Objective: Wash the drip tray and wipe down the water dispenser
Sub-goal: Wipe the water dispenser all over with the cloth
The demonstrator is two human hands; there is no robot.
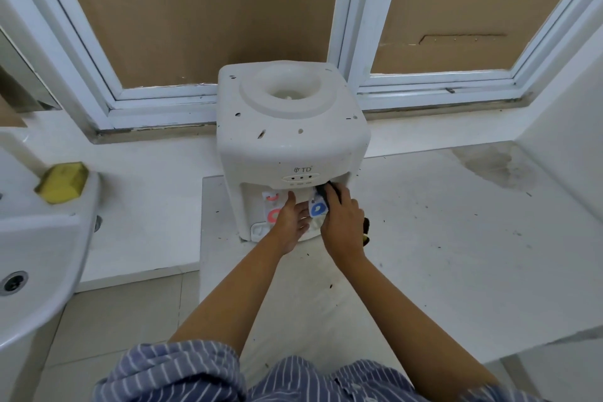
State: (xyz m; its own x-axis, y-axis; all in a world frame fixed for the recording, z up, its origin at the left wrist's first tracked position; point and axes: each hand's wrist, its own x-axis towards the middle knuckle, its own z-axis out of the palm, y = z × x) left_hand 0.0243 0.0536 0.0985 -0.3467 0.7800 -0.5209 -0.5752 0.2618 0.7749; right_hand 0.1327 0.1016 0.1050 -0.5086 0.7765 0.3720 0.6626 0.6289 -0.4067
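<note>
Striped sleeves (182,369) at bottom edge, both forearms reaching forward into tap recess of water dispenser (287,127). Right hand (342,225) curled round dark cloth or scrubber (329,190) (which one, cannot tell), pressed into upper right corner of recess just beside blue tap (318,209). Left hand (290,222) fingers straight, flat against recess wall between red tap (273,215) and blue tap, holding nothing. Drip tray (259,232) in place at base, mostly hidden under hands, apparently not yet out for washing. Dispenser on white ledge (456,222) against window frame (228,101), dark specks on top and ledge. Advice: brace body with left, work cloth into corners and behind taps, avoid pushing tap levers. Yellow sponge (62,182) on sink (42,238) rim, well apart to left.
</note>
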